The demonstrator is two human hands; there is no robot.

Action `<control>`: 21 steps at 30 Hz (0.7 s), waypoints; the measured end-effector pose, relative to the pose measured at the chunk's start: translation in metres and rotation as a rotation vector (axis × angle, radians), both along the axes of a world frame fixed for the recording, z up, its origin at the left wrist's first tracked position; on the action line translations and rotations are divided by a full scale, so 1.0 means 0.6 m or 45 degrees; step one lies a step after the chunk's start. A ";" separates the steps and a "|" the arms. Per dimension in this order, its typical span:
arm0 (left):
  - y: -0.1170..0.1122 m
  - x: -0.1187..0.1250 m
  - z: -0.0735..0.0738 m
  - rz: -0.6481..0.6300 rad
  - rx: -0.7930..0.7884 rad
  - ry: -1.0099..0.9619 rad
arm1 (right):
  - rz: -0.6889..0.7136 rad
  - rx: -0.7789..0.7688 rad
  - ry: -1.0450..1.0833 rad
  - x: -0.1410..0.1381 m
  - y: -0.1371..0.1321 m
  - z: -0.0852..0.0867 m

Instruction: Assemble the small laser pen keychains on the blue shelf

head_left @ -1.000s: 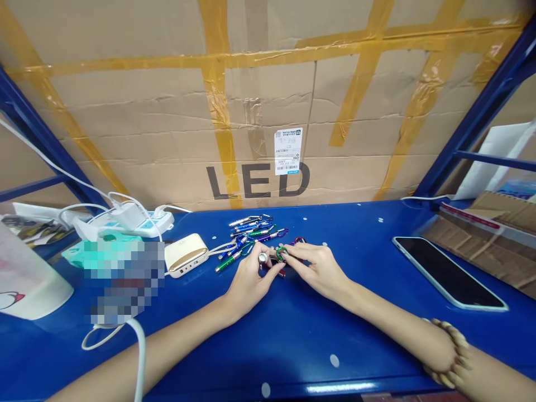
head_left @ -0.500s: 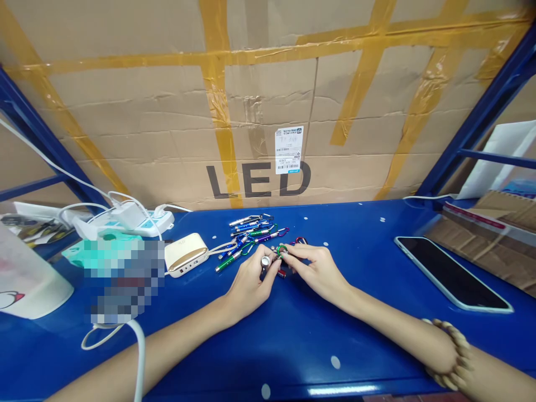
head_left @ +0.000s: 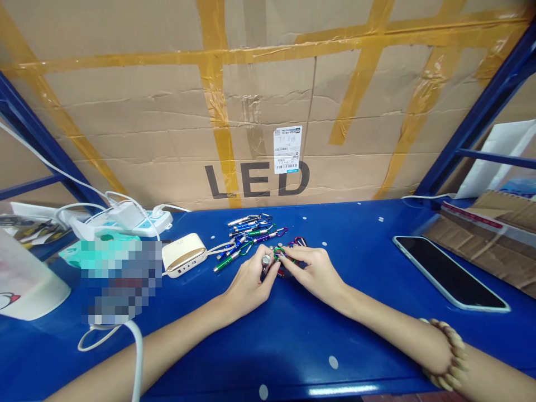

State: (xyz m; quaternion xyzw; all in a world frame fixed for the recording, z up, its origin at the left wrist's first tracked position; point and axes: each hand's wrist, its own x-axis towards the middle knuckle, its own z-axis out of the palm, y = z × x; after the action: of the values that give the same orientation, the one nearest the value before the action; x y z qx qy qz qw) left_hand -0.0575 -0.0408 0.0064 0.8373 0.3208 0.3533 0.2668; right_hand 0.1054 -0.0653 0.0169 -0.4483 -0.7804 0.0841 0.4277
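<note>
My left hand pinches a small aluminium flashlight with a silver end, and its body is partly hidden by my fingers. Just to the right, my right hand has its fingertips on a green carabiner clipped near that flashlight. A dark red flashlight end shows below my fingers. Beyond both hands lies a loose heap of several mini flashlights with coloured carabiners. A wooden bead bracelet circles my right wrist.
The blue metal shelf top carries a cream power bank, a black smartphone and a white power strip with cables. A large taped cardboard box stands behind. A pixelated patch hides items at left.
My hands have drawn slightly closer together around the flashlight and green carabiner. The whole view has shifted a little.
</note>
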 end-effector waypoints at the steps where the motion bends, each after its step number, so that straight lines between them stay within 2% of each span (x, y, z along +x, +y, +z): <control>1: 0.000 0.000 -0.001 0.006 -0.001 0.016 | 0.004 -0.019 -0.011 0.000 -0.001 0.001; 10: 0.002 0.001 0.000 -0.007 -0.060 0.059 | 0.062 -0.093 -0.032 0.001 0.000 -0.004; 15: -0.001 0.001 0.002 0.050 -0.109 0.119 | 0.083 -0.086 -0.006 0.000 0.002 -0.006; 21: -0.004 0.001 0.006 0.027 -0.100 0.089 | 0.150 -0.103 -0.037 0.001 0.003 -0.004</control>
State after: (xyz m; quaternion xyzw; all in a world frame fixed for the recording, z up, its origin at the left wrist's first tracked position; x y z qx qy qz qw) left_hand -0.0569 -0.0432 0.0102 0.8346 0.3525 0.3136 0.2844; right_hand 0.1058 -0.0635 0.0145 -0.4198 -0.8074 0.1340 0.3923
